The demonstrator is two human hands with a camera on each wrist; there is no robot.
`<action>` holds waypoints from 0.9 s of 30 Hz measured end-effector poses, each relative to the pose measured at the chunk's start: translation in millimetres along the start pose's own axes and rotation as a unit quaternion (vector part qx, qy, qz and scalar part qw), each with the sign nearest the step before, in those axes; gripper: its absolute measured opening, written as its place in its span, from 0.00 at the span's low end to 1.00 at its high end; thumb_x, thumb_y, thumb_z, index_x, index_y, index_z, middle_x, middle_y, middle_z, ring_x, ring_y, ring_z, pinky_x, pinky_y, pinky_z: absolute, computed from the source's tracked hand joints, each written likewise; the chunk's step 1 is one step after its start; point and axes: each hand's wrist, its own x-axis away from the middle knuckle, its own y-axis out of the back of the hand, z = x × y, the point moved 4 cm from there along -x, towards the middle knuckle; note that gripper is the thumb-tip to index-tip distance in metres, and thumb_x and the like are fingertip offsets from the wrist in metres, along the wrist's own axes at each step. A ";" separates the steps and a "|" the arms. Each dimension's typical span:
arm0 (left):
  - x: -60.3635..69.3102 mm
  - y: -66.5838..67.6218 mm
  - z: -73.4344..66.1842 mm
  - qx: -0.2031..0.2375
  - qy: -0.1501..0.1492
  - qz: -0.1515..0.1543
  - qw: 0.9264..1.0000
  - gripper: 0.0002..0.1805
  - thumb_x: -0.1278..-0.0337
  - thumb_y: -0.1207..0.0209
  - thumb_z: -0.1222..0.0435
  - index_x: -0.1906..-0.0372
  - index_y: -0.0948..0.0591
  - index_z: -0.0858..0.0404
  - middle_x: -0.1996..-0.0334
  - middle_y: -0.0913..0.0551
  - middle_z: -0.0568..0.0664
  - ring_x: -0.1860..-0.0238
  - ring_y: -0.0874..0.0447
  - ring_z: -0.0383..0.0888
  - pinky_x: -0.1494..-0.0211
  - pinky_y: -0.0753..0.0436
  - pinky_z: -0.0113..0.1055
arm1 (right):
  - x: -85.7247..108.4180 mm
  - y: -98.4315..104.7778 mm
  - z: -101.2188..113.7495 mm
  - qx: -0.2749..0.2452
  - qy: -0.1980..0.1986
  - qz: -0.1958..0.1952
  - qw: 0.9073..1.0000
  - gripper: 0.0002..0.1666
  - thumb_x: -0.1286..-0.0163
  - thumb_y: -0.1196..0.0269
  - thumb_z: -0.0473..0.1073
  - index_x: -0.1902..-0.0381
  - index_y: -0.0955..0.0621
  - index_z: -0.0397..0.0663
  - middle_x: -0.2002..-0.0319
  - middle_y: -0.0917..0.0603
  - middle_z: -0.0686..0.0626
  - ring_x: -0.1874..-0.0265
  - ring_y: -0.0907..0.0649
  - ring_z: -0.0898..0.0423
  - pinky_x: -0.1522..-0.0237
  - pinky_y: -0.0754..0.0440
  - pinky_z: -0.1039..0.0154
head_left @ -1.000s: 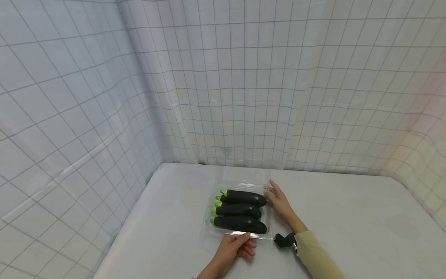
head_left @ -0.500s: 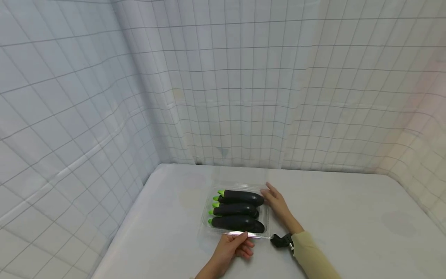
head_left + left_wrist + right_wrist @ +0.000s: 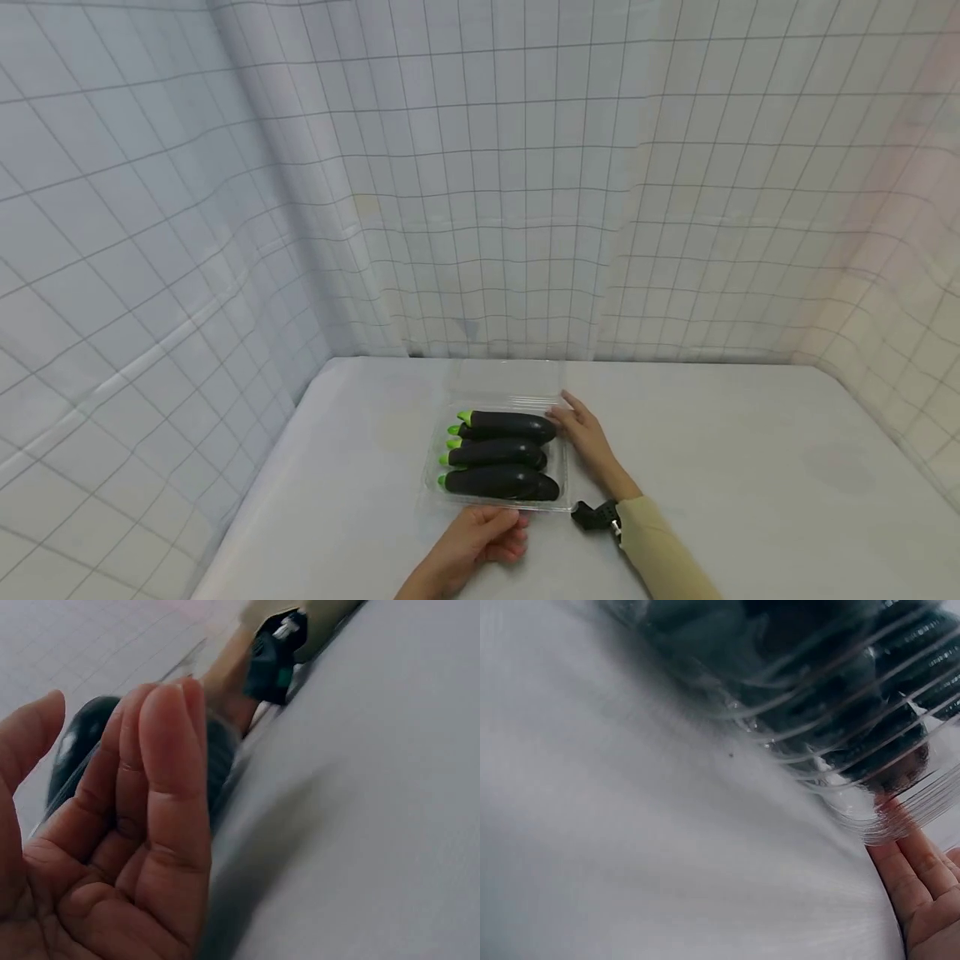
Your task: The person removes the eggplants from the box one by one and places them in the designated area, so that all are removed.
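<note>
Filling clear rectangular plastic tray [image 3: 558, 462]: long black eggplants [image 3: 498, 452]; loose left hand [image 3: 474, 537] by near edge, straight-fingered right hand [image 3: 585, 429] touching right edge.

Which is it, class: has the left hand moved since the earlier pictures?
Yes: the left hand has drawn slightly back, away from the table's far edge; its thumb now sits lower against the container's front edge.

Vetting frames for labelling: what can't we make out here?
Head: exact number of eggplants; those on top partly hide others.
Head: whether the left hand touches the clear container; too small to tell.
Left wrist: most of the container and eggplants, hidden behind the left hand's fingers.
Right wrist: eggplant outlines, blurred behind the ridged wall.
Right wrist: rest of the right hand, cut off by the right and bottom edges.
</note>
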 end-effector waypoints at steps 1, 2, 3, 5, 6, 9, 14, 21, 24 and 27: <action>4.2 5.8 -2.7 -0.014 0.011 0.003 1.000 0.22 0.33 0.46 0.56 0.60 0.19 0.75 0.72 0.17 0.50 0.72 0.17 0.39 0.69 0.19 0.30 | -0.1 -0.5 -0.7 -0.001 -0.001 0.001 1.000 0.34 0.27 0.45 0.42 0.31 0.43 0.32 0.51 0.21 0.32 0.56 0.17 0.55 0.56 0.23 0.68; 8.7 12.6 -5.7 -0.029 0.022 0.001 0.999 0.23 0.33 0.46 0.54 0.62 0.19 0.74 0.74 0.17 0.50 0.73 0.17 0.39 0.70 0.19 0.30 | 0.1 -1.2 -0.8 0.001 -0.001 0.002 1.000 0.34 0.27 0.45 0.42 0.31 0.43 0.32 0.51 0.21 0.33 0.56 0.17 0.55 0.57 0.23 0.68; 13.3 20.2 -8.8 -0.042 0.034 -0.006 0.999 0.25 0.34 0.47 0.51 0.65 0.18 0.72 0.75 0.18 0.49 0.75 0.18 0.39 0.72 0.19 0.30 | 0.4 -1.6 -1.1 0.004 -0.004 0.002 1.000 0.34 0.27 0.45 0.42 0.30 0.43 0.32 0.51 0.21 0.33 0.56 0.17 0.55 0.57 0.23 0.68; 22.9 35.6 -15.6 -0.060 0.060 -0.037 0.996 0.27 0.35 0.48 0.46 0.70 0.18 0.68 0.78 0.19 0.48 0.78 0.19 0.39 0.76 0.21 0.29 | 0.6 -1.6 -1.7 0.012 -0.007 0.001 1.000 0.35 0.27 0.45 0.42 0.30 0.43 0.32 0.51 0.20 0.34 0.55 0.17 0.54 0.57 0.23 0.68; 27.0 43.3 -18.6 -0.065 0.070 -0.058 0.994 0.28 0.37 0.48 0.44 0.72 0.19 0.66 0.79 0.20 0.48 0.78 0.19 0.39 0.77 0.22 0.28 | 0.7 -1.4 -1.5 0.015 -0.010 -0.001 1.000 0.35 0.27 0.45 0.42 0.30 0.43 0.32 0.52 0.20 0.35 0.56 0.17 0.54 0.58 0.23 0.68; 36.0 61.6 -26.7 -0.076 0.080 -0.126 0.986 0.29 0.39 0.48 0.41 0.74 0.21 0.63 0.81 0.21 0.47 0.80 0.20 0.39 0.78 0.23 0.29 | 1.2 -1.1 1.2 0.010 -0.014 -0.002 1.000 0.34 0.27 0.44 0.41 0.31 0.43 0.31 0.52 0.19 0.34 0.57 0.17 0.55 0.59 0.23 0.69; 44.0 82.1 -33.5 -0.046 0.038 -0.234 0.970 0.28 0.38 0.48 0.41 0.76 0.23 0.61 0.82 0.24 0.46 0.79 0.20 0.41 0.77 0.21 0.32 | 7.7 -5.2 17.3 0.012 -0.013 0.009 1.000 0.33 0.27 0.46 0.37 0.32 0.44 0.26 0.54 0.19 0.32 0.61 0.17 0.61 0.59 0.23 0.69; 42.4 95.1 -32.2 -0.044 -0.020 -0.288 0.956 0.20 0.38 0.42 0.51 0.76 0.25 0.62 0.81 0.24 0.47 0.78 0.20 0.41 0.75 0.20 0.32 | 7.3 -5.9 17.8 0.014 -0.009 0.004 1.000 0.33 0.27 0.45 0.39 0.33 0.43 0.26 0.55 0.18 0.34 0.59 0.17 0.57 0.59 0.23 0.68; 40.1 94.5 -31.6 -0.052 -0.033 -0.285 0.957 0.19 0.37 0.42 0.53 0.76 0.25 0.63 0.80 0.24 0.48 0.79 0.21 0.41 0.76 0.20 0.32 | 2.1 -2.5 8.3 0.010 -0.008 -0.003 1.000 0.33 0.27 0.44 0.41 0.32 0.42 0.29 0.55 0.18 0.35 0.58 0.17 0.56 0.59 0.23 0.68; 38.3 93.0 -31.6 -0.047 -0.041 -0.279 0.958 0.18 0.36 0.43 0.54 0.76 0.25 0.63 0.80 0.25 0.48 0.80 0.21 0.40 0.77 0.21 0.31 | -0.6 0.5 3.3 0.014 -0.007 -0.013 1.000 0.33 0.28 0.44 0.41 0.32 0.41 0.31 0.55 0.18 0.36 0.58 0.17 0.56 0.59 0.23 0.68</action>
